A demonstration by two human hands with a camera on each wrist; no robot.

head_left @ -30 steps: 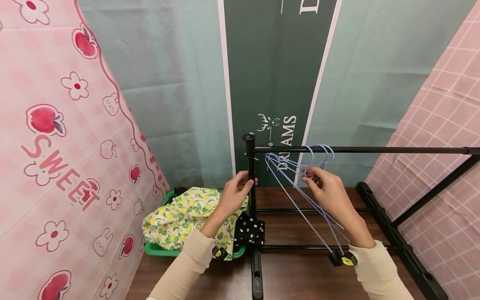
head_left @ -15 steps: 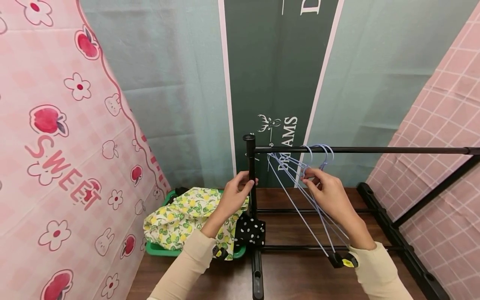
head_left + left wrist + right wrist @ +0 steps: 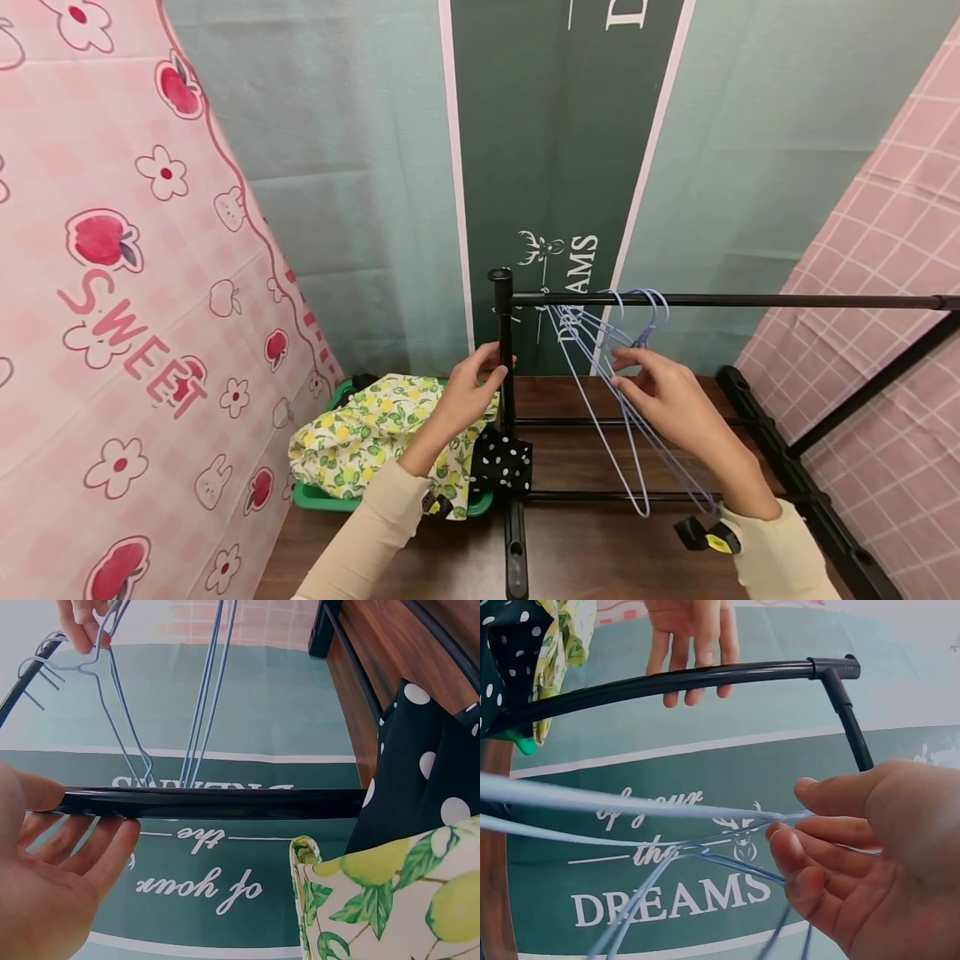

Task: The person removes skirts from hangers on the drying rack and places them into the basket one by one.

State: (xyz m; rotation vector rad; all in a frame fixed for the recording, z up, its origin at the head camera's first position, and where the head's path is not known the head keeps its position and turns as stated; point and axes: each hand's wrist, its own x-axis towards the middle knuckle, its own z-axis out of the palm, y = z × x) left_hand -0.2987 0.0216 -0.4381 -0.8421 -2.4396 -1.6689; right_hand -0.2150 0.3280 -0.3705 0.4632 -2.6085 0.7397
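Note:
My left hand (image 3: 472,390) holds the upright black post (image 3: 503,321) of a clothes rack, thumb on one side and fingers on the other, as the left wrist view shows. Several thin blue wire hangers (image 3: 642,337) hang by their hooks from the rack's top rail (image 3: 750,301), near its left end. Right at the hangers' necks is my right hand (image 3: 667,396), with thumb and fingertips parted. In the right wrist view, a blue wire runs through the gap between that thumb (image 3: 832,795) and the fingers.
Left of the post, a green basket (image 3: 322,501) holds a lemon-print cloth (image 3: 375,433) and a black polka-dot cloth (image 3: 510,462), which overlaps the post's lower part. Black lower bars (image 3: 577,497) cross above the brown wooden floor (image 3: 592,550). Printed curtains (image 3: 352,208) surround the rack.
My right hand's thumb and fingers have spread, and its wrist has moved right and slightly down. The hangers' near corners have swung left, away from that wrist. My left hand stays on the post.

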